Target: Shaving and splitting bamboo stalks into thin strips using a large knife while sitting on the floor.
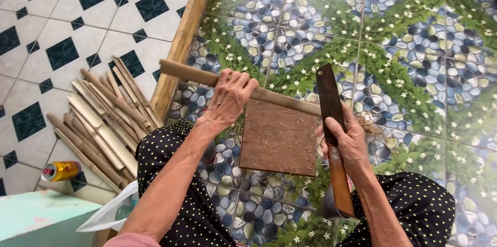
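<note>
bamboo stick (269,94) lies across the top edge of a brown wooden board (279,138) on the pebble-and-flower floor (414,45). left hand (228,99) is wrapped tight around the stick near its middle, fingers curled over it. one end of the stick pokes out to the left, over a long wooden beam (184,40). right hand (348,141) is closed around the wooden handle of a big dark knife (330,99). the flat blade points up and away, and it touches the right end of the stick. a pile of split bamboo pieces (103,117) sits on the white tiles to the left. a yellow can (61,170) lies near the pile. little wood bits are on the board.
</note>
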